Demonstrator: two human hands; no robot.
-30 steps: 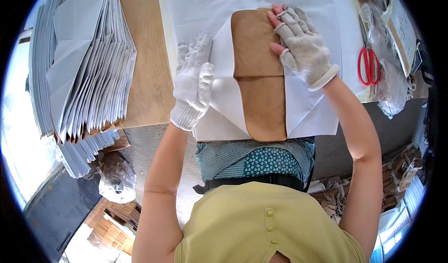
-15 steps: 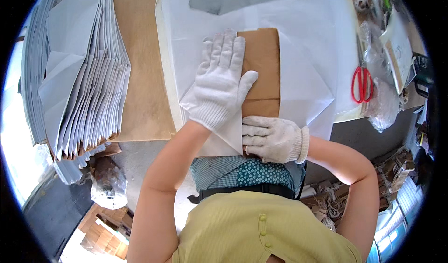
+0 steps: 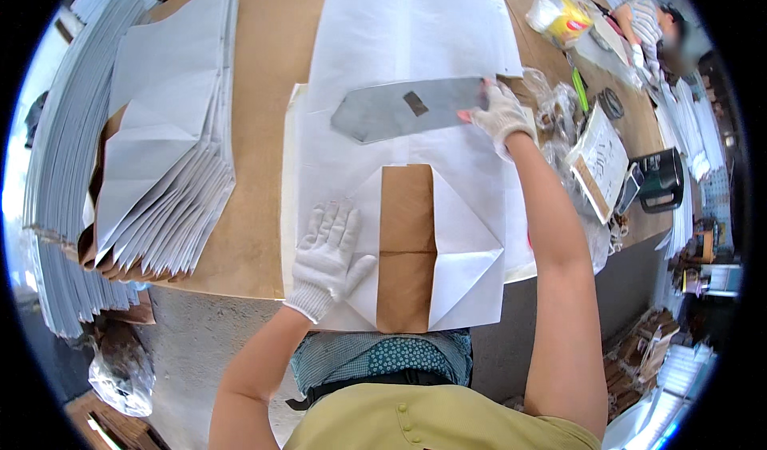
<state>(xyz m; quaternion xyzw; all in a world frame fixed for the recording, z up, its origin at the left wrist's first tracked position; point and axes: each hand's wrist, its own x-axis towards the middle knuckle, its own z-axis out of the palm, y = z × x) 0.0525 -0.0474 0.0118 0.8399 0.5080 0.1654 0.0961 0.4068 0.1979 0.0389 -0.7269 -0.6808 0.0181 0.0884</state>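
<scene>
Paper-bag folding at a brown tabletop (image 3: 264, 130), seen from above and read left to right. At 9 o'clock, one fanned stack of finished white folded bags (image 3: 172, 154) lies on the bare board, with a further bank of grey sheets (image 3: 56, 170) at the frame's rim. At 6 o'clock the left hand (image 3: 327, 258), in a white knit glove, lies flat with fingers spread on the white sheet (image 3: 399, 58), pressing the left flap of the fold; its grip is fully open and encloses nothing. Just beside it, at centre, sits the workpiece: one white bag bottom (image 3: 451, 250) folded into two triangular flaps around one brown kraft strip (image 3: 406, 246) that runs toward the body. At 12 o'clock lies one grey template (image 3: 407, 108), a long tapered card with a small dark patch; the right hand (image 3: 502, 114), also gloved, touches its right end at 1 o'clock, fingers curled on the edge. Whether that grip has pinched the card or merely rests on it cannot be told.

Judged step: the fold is held down while the template is being fetched or set aside. A next move would call for keeping the left palm's pressure so the flaps do not spring, and sliding the card without dragging the sheet.

Count: two gloved hands, one template, one brown strip, one workpiece. At 2 o'clock clear plastic bags (image 3: 559, 14) and one dark mug (image 3: 659, 180); another person (image 3: 655, 30) works far off.
</scene>
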